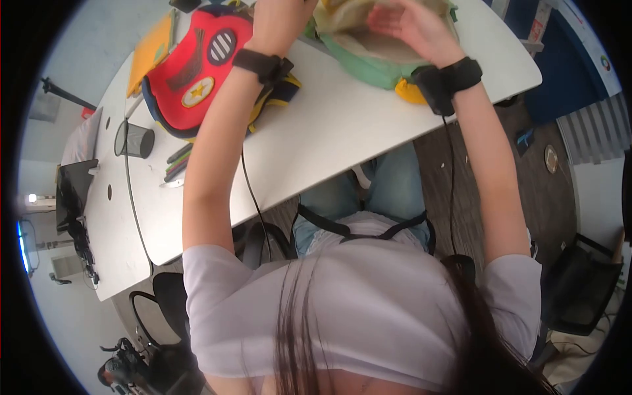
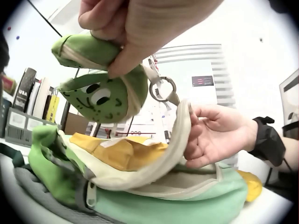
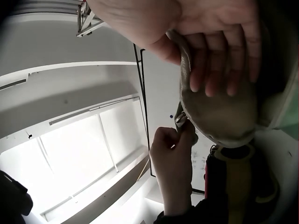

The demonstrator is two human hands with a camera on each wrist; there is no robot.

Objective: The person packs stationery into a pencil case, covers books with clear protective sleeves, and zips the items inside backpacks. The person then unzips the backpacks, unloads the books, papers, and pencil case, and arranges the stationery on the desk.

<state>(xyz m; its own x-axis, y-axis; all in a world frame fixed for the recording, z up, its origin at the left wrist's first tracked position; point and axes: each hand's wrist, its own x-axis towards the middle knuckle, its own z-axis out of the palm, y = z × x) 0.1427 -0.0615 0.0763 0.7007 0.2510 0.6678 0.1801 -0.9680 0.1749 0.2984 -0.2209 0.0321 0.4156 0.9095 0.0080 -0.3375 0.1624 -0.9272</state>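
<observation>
A mint-green backpack with a beige lining lies on the table, its zipped mouth open. My right hand holds the rim of the raised flap, thumb on one side and fingers on the inner side. Above the mouth, my left hand pinches a small green pouch with a smiling face and an open zipper. A metal ring on a strap hangs between pouch and flap. Yellow fabric shows inside the backpack. In the head view the left fingers are cut off at the top edge.
Left of the backpack lies a red backpack with round patches, beside a yellow folder. A mesh pen cup and several pens are nearer. Books stand behind. Cables run from both wrists past the table edge.
</observation>
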